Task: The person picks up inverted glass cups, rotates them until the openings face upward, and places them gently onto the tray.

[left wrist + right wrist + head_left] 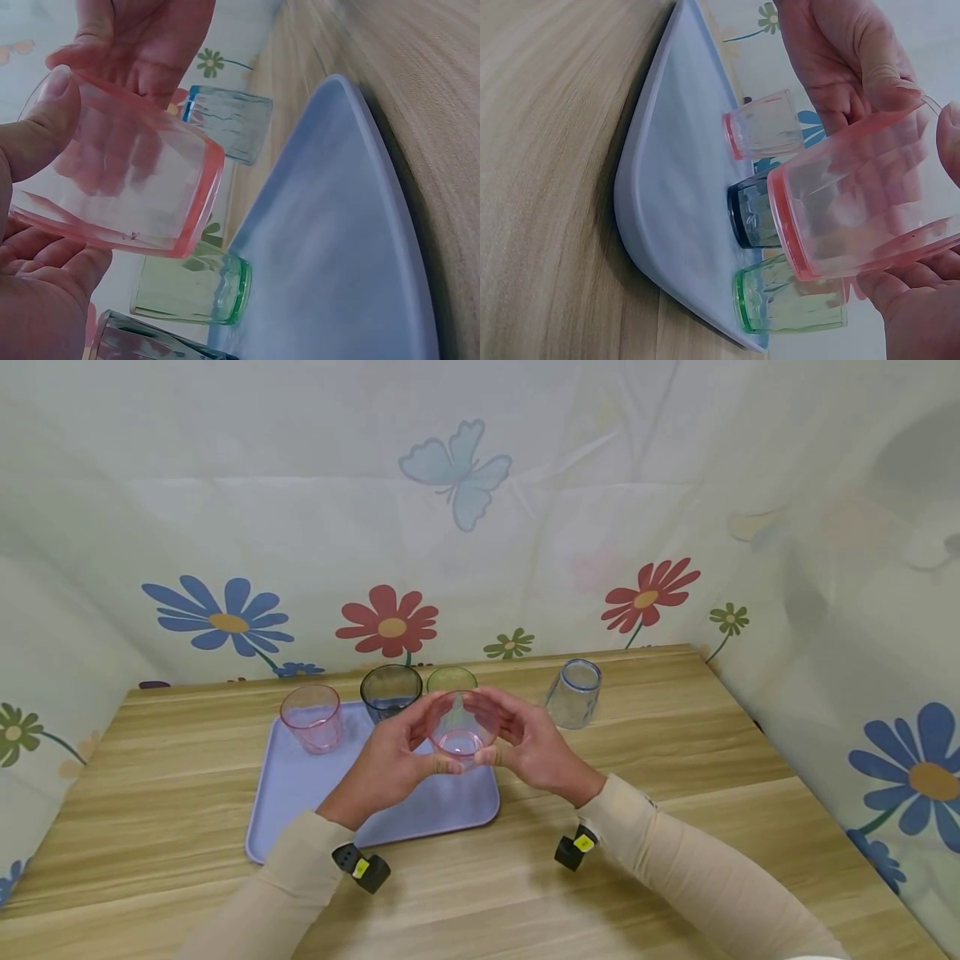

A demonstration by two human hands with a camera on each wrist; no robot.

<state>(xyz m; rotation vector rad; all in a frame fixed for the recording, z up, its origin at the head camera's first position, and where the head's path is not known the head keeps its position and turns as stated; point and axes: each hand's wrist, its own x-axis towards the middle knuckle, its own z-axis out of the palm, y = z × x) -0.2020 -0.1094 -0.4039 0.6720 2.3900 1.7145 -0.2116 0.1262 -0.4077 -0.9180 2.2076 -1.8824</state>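
A pink transparent cup (462, 727) is held above the tray between both hands, its rim upward. My left hand (393, 756) grips its left side, thumb on the near face. On the opposite side my right hand (536, 739) grips it likewise, as the right wrist view also shows with the pink cup (855, 202). Below lies a lavender tray (300, 802). Another pink cup (313, 718), a dark grey cup (390, 693) and a green cup (191, 289) stand upright along the tray's far side. The green one is partly hidden behind the held cup in the head view.
A clear blue cup (573, 697) stands upside down on the wooden table (675, 843), right of the tray. A flower-printed cloth (300, 510) hangs behind the table and along both sides.
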